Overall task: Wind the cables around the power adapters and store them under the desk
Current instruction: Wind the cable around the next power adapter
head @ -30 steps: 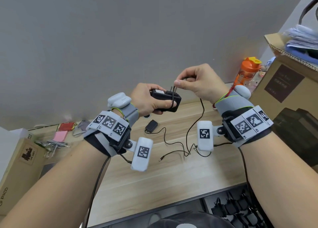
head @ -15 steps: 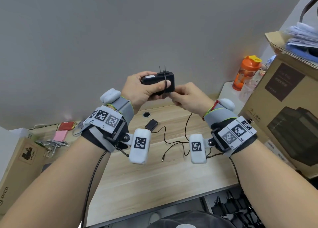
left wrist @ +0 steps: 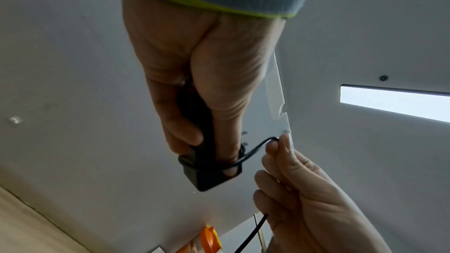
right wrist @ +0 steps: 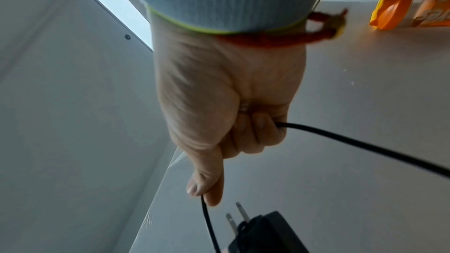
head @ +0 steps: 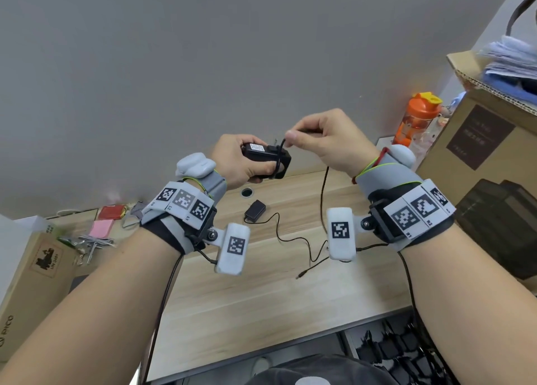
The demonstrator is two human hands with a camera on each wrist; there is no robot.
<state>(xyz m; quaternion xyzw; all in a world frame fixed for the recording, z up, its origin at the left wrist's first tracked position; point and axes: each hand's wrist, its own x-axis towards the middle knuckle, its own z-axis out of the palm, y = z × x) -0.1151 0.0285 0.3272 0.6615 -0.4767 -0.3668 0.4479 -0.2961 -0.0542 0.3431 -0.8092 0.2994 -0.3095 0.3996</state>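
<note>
My left hand [head: 241, 164] grips a black power adapter [head: 267, 159] above the wooden desk [head: 261, 297]; turns of its thin black cable [head: 322, 198] wrap the adapter's right end. My right hand [head: 322, 140] pinches that cable just above the adapter and the slack hangs down to the desk, ending in a barrel plug [head: 299, 276]. In the left wrist view the left thumb presses the adapter [left wrist: 207, 168] under the loops. The right wrist view shows the adapter's two metal prongs [right wrist: 237, 218] and the cable [right wrist: 365, 145] running through the right hand [right wrist: 228, 126]. A second black adapter [head: 255, 210] lies on the desk.
An orange bottle [head: 417, 117] and a large cardboard box [head: 479, 140] stand at the right. Another box [head: 32, 280], clips and small packets sit at the left. Below the desk's front edge a bin holds several black adapters [head: 398, 352]. A grommet hole [head: 247, 192] lies behind.
The right hand has risen from beneath the adapter to above it, carrying the cable over in another turn. The left hand lowered the adapter slightly and tilted it.
</note>
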